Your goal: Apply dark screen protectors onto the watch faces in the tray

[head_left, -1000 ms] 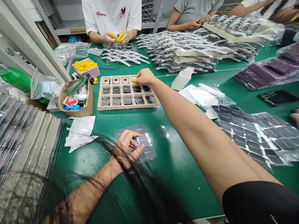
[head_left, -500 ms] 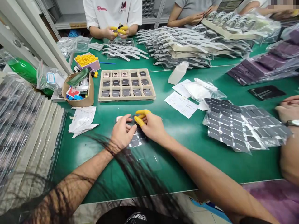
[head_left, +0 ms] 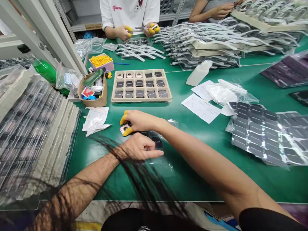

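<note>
My right hand (head_left: 138, 121) wears yellow finger covers on its thumb and forefinger. Those two fingers close around a small pink square watch case (head_left: 124, 129), which rests at table level left of centre. My left hand (head_left: 138, 147) lies just below and crosses under the right forearm. One digit stretches out to the right, while others are curled or hidden; I see nothing held in it. Beneath and beside it is a clear film sheet with black square stickers (head_left: 157, 142), partly covered by both hands.
A beige compartment tray (head_left: 141, 99) holds watch cases and black squares. Stacked trays (head_left: 48, 128) stand at left by a cardboard box (head_left: 98, 102). Papers (head_left: 201, 107) and more sticker sheets (head_left: 260, 131) lie at right. Across the table, a person works near piled white straps (head_left: 204, 41).
My right hand has moved left onto the watch case. My left hand has shifted down and right, away from the right fingers. The view has turned slightly left.
</note>
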`<action>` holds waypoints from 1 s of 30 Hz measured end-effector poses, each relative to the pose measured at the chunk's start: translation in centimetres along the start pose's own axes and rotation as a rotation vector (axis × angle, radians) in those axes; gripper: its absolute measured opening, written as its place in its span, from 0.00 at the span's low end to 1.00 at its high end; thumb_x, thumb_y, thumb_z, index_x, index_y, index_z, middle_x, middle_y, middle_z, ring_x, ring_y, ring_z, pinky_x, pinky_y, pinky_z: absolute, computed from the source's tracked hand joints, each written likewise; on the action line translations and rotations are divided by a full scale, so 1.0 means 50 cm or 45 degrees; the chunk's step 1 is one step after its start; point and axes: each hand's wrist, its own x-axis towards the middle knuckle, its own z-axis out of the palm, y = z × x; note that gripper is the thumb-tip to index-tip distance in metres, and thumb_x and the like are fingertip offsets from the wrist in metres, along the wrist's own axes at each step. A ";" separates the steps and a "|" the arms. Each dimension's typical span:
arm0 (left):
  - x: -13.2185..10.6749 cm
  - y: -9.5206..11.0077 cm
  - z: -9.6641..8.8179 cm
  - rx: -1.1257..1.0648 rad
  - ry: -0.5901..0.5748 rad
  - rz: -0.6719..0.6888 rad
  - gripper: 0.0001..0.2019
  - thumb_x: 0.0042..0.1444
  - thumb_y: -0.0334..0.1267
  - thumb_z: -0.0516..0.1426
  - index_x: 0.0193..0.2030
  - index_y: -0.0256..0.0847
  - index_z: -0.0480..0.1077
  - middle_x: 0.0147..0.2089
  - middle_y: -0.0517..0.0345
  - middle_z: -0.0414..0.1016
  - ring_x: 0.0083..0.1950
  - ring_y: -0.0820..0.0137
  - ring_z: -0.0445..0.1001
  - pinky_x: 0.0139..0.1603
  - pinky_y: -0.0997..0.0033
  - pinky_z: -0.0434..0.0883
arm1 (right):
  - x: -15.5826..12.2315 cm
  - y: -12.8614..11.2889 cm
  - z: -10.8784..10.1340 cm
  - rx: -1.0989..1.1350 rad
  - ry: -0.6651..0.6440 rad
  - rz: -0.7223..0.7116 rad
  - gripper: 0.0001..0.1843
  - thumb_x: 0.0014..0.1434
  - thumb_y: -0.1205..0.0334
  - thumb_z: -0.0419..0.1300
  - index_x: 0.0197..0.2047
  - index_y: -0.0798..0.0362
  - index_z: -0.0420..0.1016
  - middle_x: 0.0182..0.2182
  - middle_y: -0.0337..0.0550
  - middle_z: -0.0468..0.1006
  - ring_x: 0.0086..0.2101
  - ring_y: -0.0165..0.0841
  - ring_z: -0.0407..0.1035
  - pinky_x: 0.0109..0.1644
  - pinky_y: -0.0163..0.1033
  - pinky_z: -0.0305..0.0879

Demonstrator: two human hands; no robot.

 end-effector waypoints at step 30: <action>0.026 -0.018 -0.013 -0.669 0.746 -0.296 0.31 0.45 0.44 0.79 0.55 0.42 0.77 0.45 0.57 0.83 0.39 0.72 0.80 0.46 0.71 0.81 | -0.200 0.053 0.118 0.905 1.025 0.062 0.15 0.65 0.50 0.71 0.54 0.40 0.84 0.44 0.41 0.83 0.43 0.36 0.80 0.47 0.43 0.80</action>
